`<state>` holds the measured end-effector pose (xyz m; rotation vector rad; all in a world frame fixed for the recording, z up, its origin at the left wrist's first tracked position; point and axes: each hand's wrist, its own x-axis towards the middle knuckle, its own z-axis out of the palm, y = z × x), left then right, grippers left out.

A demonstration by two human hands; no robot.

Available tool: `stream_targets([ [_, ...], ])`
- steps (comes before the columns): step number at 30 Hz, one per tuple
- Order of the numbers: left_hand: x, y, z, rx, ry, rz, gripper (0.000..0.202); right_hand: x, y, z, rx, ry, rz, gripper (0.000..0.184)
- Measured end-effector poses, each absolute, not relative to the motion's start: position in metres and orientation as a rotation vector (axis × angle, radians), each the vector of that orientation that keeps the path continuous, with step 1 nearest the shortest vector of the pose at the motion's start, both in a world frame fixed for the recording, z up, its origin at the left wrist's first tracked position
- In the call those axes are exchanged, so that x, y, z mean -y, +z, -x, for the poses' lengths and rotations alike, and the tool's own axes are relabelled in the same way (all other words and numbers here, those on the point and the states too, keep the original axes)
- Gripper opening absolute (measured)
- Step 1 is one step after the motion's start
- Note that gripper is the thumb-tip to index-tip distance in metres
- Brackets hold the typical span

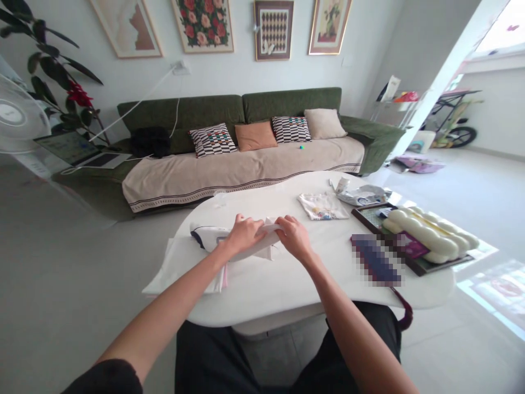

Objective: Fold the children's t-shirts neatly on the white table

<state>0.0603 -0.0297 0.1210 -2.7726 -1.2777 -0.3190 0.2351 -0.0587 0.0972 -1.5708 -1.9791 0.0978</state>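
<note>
Both my hands grip a soft white sheet-like piece [256, 247], cloth or paper, just above the white table. My left hand [246, 233] is closed on its left part, and my right hand [293, 235] pinches its upper right edge. Parts of the piece are hidden behind my fingers. Left of my left hand lies a white item with a navy edge [207, 236], its kind unclear. Under and beside it is a flat white stack [174, 267] with a pink edge. A folded white printed cloth [322, 207] lies beyond my right hand.
The white table [254, 306] has a curved edge near my knees. At right are a dark tray [418, 267] bearing a puffy cream object [426, 230], a blurred dark item [375, 260] with a strap, and a crumpled plastic package [363, 194]. A green sofa [291, 98] stands behind.
</note>
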Motion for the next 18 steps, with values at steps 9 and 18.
stream_targets([
  [9, 0.034, 0.167, -0.09, 1.022, -0.391, 2.698, 0.032, 0.089, 0.146, -0.322, 1.986, -0.32, 1.437, 0.003],
  [18, 0.035, 0.206, -0.019, 1.092, -0.504, 2.569, 0.04, 0.14, 0.23, -0.371, 1.895, -0.464, 1.518, 0.013],
])
